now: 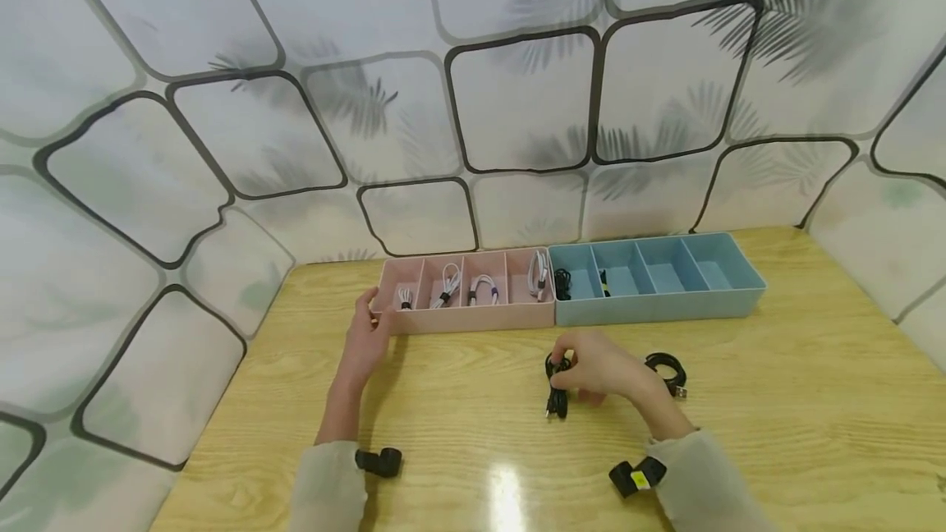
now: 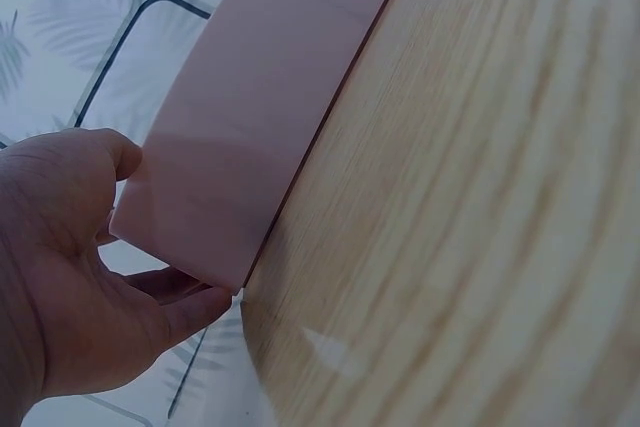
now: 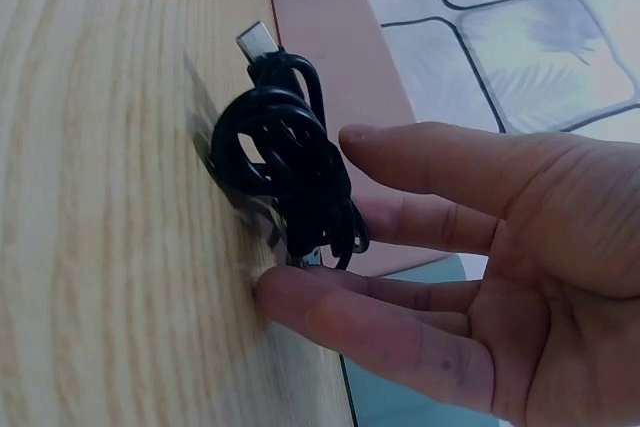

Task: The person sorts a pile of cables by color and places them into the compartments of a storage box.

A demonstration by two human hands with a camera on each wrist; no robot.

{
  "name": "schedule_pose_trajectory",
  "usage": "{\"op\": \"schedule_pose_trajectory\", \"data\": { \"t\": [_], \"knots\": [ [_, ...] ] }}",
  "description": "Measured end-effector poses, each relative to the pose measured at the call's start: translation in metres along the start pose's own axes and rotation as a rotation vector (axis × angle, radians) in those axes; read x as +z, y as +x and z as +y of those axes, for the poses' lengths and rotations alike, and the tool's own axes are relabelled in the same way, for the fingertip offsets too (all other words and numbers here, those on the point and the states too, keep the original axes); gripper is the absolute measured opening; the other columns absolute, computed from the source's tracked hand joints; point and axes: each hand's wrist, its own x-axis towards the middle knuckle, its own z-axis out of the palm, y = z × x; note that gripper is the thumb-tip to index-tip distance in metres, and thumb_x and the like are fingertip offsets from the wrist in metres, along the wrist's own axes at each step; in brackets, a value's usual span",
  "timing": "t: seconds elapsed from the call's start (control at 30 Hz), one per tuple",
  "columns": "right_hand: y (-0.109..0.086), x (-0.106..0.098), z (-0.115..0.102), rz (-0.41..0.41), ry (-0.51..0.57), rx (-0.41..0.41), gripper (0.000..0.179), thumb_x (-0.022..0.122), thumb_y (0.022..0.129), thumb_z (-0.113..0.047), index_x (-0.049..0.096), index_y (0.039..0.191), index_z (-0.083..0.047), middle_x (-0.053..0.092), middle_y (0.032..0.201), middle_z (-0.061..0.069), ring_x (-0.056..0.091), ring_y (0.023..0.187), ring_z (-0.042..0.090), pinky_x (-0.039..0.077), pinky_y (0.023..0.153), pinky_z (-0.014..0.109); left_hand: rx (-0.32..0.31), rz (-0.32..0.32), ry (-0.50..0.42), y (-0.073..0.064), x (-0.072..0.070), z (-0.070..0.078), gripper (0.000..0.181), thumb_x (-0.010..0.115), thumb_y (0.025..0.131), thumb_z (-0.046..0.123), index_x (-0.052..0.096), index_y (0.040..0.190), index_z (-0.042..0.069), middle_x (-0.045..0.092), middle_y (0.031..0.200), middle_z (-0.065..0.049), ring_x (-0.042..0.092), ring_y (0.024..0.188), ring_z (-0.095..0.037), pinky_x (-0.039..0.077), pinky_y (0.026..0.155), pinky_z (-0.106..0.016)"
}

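Observation:
A coiled black USB cable (image 1: 557, 402) lies between the thumb and fingers of my right hand (image 1: 597, 364), in front of the boxes. In the right wrist view, the thumb and curled fingers are around the bundled black cable (image 3: 285, 162), and its metal plug (image 3: 257, 41) points away from the hand. My left hand (image 1: 367, 339) grips the left end of a pink compartment box (image 1: 473, 319). Up close, the thumb and fingers (image 2: 190, 315) bend around the corner of the pink wall (image 2: 240, 147).
White cables (image 1: 447, 286) sit in the pink box's compartments. Against its right end stands a blue compartment box (image 1: 658, 308), with black cables (image 1: 562, 284) in its two left compartments. Another coiled black cable (image 1: 668, 368) lies on the wooden table (image 1: 458, 409), right of my right hand. A patterned cloth (image 1: 517, 105) hangs behind.

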Motion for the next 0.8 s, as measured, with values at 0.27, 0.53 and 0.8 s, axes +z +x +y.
{"op": "schedule_pose_trajectory", "data": {
  "t": [0.27, 0.53, 0.8],
  "knots": [
    [0.0018, 0.0077, 0.0003, 0.048, -0.023, 0.020, 0.019, 0.075, 0.087, -0.014, 0.063, 0.099, -0.006, 0.058, 0.064, 0.006, 0.052, 0.046, 0.016, 0.046, 0.043, 0.029, 0.000, 0.002, -0.014, -0.0010, 0.0018, -0.0033, 0.056, 0.044, 0.105, 0.022, 0.022, 0.154, 0.005, 0.048, 0.126, -0.029, 0.048, 0.126, -0.042, 0.041, 0.103, -0.052],
    [0.0056, 0.0107, -0.0010, 0.099, -0.059, -0.005, 0.019, 0.076, 0.084, -0.010, 0.062, 0.095, -0.006, 0.054, 0.063, 0.003, 0.044, 0.046, 0.013, 0.039, 0.045, 0.027, 0.015, 0.011, -0.007, 0.0008, 0.0013, 0.0004, 0.055, 0.044, 0.105, 0.021, 0.024, 0.154, 0.005, 0.049, 0.125, -0.028, 0.048, 0.125, -0.041, 0.041, 0.103, -0.052],
    [0.0050, 0.0078, -0.0015, 0.085, -0.083, -0.080, 0.028, 0.074, 0.075, 0.003, 0.064, 0.101, -0.002, 0.059, 0.080, 0.007, 0.050, 0.051, 0.013, 0.043, 0.051, 0.029, 0.014, 0.017, 0.006, -0.0003, -0.0001, 0.0025, 0.055, 0.044, 0.105, 0.019, 0.024, 0.154, 0.003, 0.050, 0.125, -0.030, 0.050, 0.125, -0.043, 0.042, 0.103, -0.054]
  ]
}}
